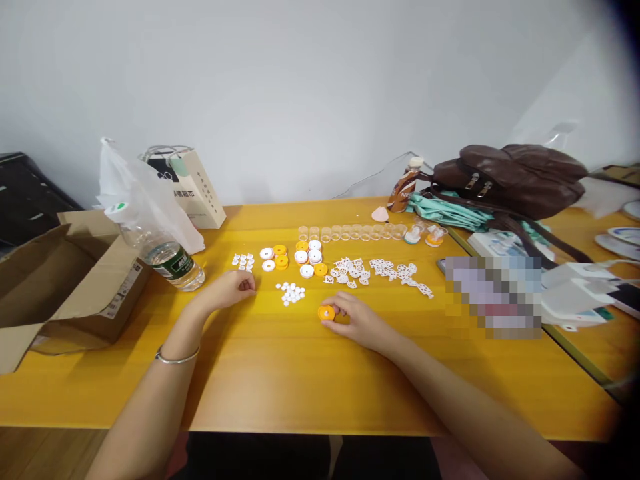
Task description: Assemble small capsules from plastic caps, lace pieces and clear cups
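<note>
Between the thumb and fingers of my right hand is an orange round cap with a small white piece at its centre, held just above the table. My left hand has its fingers curled together; what they hold, if anything, is hidden. Beyond it sit small white pieces in short rows. A loose cluster of small white discs lies between my hands. Farther back, white caps and orange caps stand in groups, some stacked. White lattice pieces spread out beyond my right hand.
A row of clear cups stands behind the parts, with two assembled clear pieces at its right end. On the left are an open cardboard box and a water bottle. A drink bottle and brown bag are back right.
</note>
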The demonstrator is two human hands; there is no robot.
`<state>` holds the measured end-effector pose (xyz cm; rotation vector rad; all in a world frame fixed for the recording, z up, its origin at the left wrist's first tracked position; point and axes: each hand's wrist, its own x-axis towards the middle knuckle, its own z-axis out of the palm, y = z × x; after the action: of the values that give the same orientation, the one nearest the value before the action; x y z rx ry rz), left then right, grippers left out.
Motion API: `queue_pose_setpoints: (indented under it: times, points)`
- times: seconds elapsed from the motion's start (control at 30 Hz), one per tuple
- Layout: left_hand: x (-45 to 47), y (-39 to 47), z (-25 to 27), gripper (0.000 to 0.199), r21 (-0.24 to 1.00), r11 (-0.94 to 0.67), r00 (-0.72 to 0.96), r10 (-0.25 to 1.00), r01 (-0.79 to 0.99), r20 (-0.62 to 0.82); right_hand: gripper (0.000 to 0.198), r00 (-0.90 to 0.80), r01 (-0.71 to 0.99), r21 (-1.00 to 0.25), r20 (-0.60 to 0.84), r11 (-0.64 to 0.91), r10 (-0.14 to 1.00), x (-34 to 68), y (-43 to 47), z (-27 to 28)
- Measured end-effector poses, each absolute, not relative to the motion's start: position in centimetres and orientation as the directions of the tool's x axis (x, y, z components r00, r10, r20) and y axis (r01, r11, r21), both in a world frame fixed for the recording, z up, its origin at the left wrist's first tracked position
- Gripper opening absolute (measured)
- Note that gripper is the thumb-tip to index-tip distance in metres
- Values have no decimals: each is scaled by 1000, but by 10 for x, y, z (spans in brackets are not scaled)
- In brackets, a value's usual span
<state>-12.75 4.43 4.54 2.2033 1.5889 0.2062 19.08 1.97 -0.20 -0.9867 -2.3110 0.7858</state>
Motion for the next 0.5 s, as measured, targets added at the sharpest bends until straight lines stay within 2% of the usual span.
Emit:
queue_pose_setpoints:
  times: [0.13,0.27,0.4,0.5]
  points:
    - [-127,43,48,12,438,-250,336,933,864,-131,21,-615,467,-674,218,572,758,191,20,-1]
    - [-124,40,54,10,525,-240,356,925,817,-131,21,-616,474,-668,214,574,758,190,20,0]
    - [-98,29,56,5,639,-290,411,910,712,-46,21,-619,486,-646,221,589,753,190,20,-1]
    - [-62,16,49,3,710,-404,528,848,576,55,23,-615,492,-627,240,604,751,188,21,-2]
